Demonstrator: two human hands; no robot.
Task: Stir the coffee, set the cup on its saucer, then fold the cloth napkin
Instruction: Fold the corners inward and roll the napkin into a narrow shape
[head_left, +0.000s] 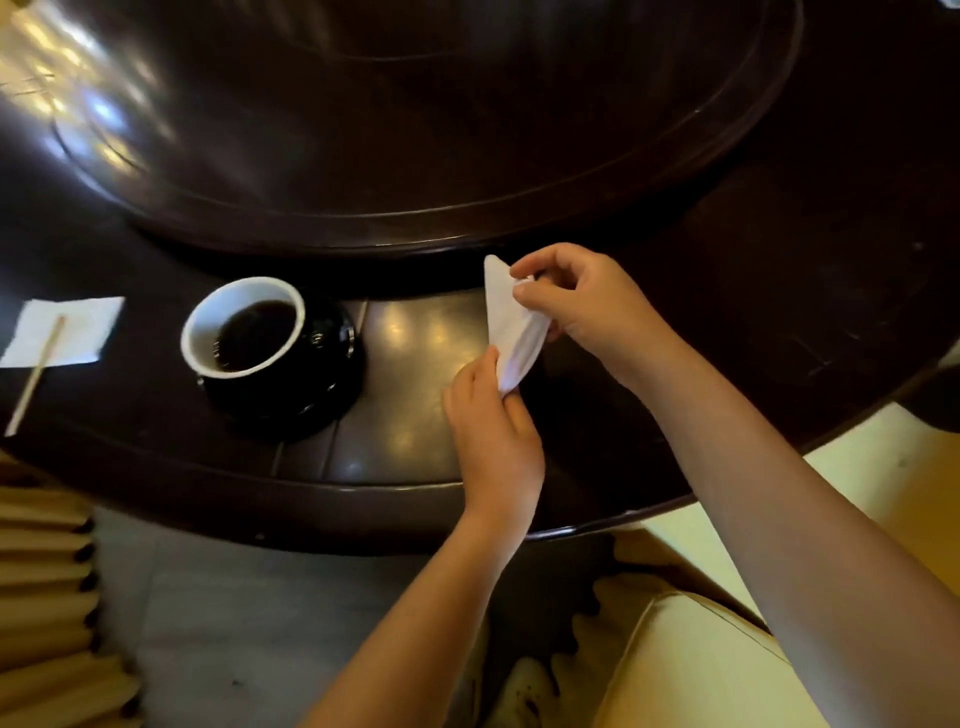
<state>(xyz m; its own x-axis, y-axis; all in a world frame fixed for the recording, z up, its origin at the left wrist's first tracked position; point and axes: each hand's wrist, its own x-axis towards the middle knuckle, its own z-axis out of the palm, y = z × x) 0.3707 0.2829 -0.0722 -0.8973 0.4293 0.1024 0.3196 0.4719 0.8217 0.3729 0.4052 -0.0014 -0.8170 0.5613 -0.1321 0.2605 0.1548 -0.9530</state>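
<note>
A black cup (244, 326) with a white inside holds dark coffee and stands on a black saucer (332, 384) on the dark table. To its right, both hands hold a white cloth napkin (511, 332) above the table, bunched into a narrow folded shape. My left hand (493, 431) pinches its lower end. My right hand (587, 301) grips its upper part, with one corner sticking up past the fingers. A wooden stir stick (36, 374) lies at the far left, partly on a white paper napkin (65, 330).
The round dark wooden table (405, 415) has a raised turntable (415, 130) at its centre, just behind the hands. Chair backs with tan covers (47, 597) stand at lower left, and a cream seat (701, 670) at lower right.
</note>
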